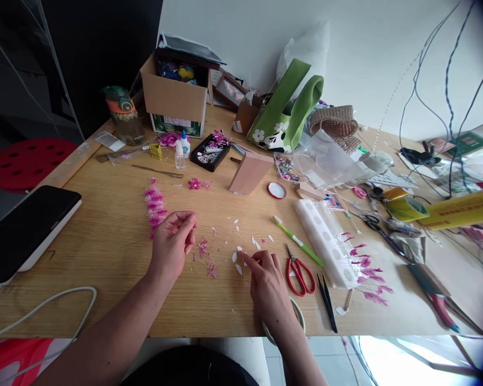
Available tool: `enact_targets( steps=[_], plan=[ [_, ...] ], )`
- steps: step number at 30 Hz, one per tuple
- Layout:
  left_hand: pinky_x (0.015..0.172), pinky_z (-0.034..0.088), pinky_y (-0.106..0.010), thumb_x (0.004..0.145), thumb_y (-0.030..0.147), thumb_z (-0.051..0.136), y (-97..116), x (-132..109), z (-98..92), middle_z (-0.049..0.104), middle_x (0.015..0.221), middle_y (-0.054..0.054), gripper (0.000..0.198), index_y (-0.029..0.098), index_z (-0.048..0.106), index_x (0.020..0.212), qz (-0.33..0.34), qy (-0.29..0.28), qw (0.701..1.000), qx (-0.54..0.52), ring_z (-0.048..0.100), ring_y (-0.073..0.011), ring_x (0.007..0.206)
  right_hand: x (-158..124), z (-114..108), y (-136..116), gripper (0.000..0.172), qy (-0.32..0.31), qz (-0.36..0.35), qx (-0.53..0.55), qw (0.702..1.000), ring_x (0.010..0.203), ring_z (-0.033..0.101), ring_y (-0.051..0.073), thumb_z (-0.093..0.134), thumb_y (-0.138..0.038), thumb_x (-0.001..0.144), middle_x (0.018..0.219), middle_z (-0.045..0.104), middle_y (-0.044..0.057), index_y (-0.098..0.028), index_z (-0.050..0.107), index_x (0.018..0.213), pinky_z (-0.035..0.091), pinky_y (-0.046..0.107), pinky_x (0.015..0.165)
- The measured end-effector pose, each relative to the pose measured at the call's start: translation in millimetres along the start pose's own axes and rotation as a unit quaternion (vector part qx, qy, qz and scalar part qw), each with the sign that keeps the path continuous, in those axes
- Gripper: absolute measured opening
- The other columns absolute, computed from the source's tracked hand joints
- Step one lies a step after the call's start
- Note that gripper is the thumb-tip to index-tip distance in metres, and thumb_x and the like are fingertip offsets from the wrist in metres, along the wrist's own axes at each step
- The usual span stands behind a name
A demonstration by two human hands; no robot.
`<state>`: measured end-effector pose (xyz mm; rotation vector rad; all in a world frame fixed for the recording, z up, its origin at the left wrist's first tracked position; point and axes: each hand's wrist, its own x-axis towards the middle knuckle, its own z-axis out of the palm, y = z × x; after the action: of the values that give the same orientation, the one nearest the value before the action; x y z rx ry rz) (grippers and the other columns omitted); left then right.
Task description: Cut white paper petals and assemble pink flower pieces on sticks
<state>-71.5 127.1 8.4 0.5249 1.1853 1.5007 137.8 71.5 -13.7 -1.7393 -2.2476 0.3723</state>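
My left hand [175, 238] is raised over the wooden table, thumb and index finger pressed together. Whatever lies in that pinch is too small to make out. My right hand [269, 279] rests low over the table, fingers curled, its index fingertip and thumb among small white petal-shaped pieces [239, 269]. A white sliver shows under these fingertips, but whether they grip it is hidden. Between the hands are scattered pink-purple scraps [211, 268]. A fluffy pink strip [155, 203] lies beyond my left hand. Beside my right hand are red-handled scissors [300, 276] and black tweezers [327, 303].
A green toothbrush [298, 241] and a white foam block [326, 241] holding pink feathery stems [368, 271] lie to the right. A wooden block [250, 172] stands behind, near a black tray [210, 153]. Under my right wrist is a round container's rim [301, 316].
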Motion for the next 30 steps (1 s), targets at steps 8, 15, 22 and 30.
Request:
enact_targets(
  steps=[8,15,22,30],
  plan=[
    [0.030,0.026,-0.012,0.066,0.031,0.078,0,-1,-0.3,0.057,0.062,0.004,0.025,0.014,0.062,0.076,0.003,-0.006,1.000,0.007,0.041,-0.0030,0.040,-3,-1,5,0.057,0.033,0.003,0.020,0.999,0.089,0.048,0.023,0.040,0.007,0.080,0.095,0.052,0.010,-0.022,0.066,0.121,0.049,0.038,0.076],
    [0.030,0.027,-0.012,0.067,0.029,0.077,-1,-1,0.2,0.057,0.063,0.004,0.023,0.015,0.063,0.076,0.008,-0.009,1.000,0.015,0.042,-0.0035,0.041,-16,-7,4,0.052,0.027,-0.001,0.037,0.999,0.089,0.047,0.024,0.040,0.005,0.083,0.094,0.052,0.010,-0.022,0.069,0.115,0.049,0.039,0.076],
    [0.030,0.027,-0.012,0.066,0.030,0.077,-2,-2,0.9,0.058,0.062,0.004,0.023,0.015,0.062,0.076,0.008,-0.010,1.000,0.018,0.043,-0.0037,0.041,-28,-5,5,0.051,-0.002,-0.037,0.031,0.999,0.089,0.049,0.024,0.041,0.006,0.080,0.092,0.055,0.009,-0.022,0.071,0.110,0.049,0.037,0.074],
    [0.030,0.028,-0.012,0.066,0.030,0.077,-4,-1,1.1,0.058,0.062,0.004,0.023,0.015,0.063,0.075,0.003,-0.016,1.000,0.024,0.043,-0.0037,0.041,-22,-4,7,0.036,0.041,-0.004,0.026,0.999,0.087,0.049,0.024,0.046,-0.002,0.088,0.091,0.057,0.009,-0.019,0.068,0.111,0.047,0.037,0.073]
  ],
)
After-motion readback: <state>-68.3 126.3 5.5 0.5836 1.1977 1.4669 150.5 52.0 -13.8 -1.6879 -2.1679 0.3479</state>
